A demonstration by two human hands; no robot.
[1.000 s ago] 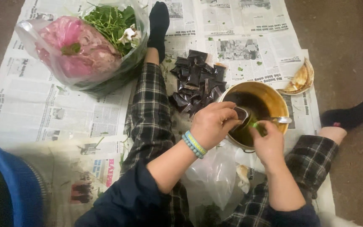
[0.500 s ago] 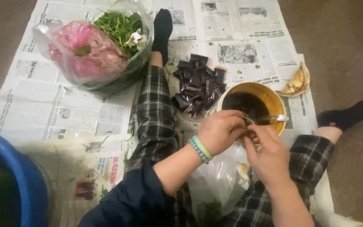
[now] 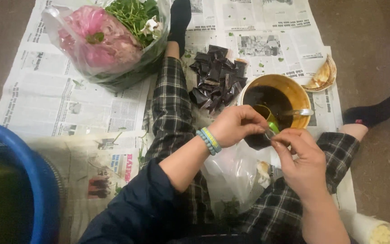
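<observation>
My left hand, with a beaded bracelet at the wrist, grips a small dark sauce packet just in front of the yellow bowl. My right hand meets it from the right, fingertips pinching a green band at the packet's top. Dark sauce fills the bowl, and a metal spoon rests in it. A pile of filled dark packets lies on the newspaper beyond my left hand.
Newspaper covers the floor. A clear bag of pink flowers and greens stands at the back left, a blue basin at the near left. A clear plastic bag lies on my lap. A stack of brown shells sits behind the bowl.
Both hands have drawn back from over the bowl toward my lap, still together on the packet. The green band now shows between the fingertips.
</observation>
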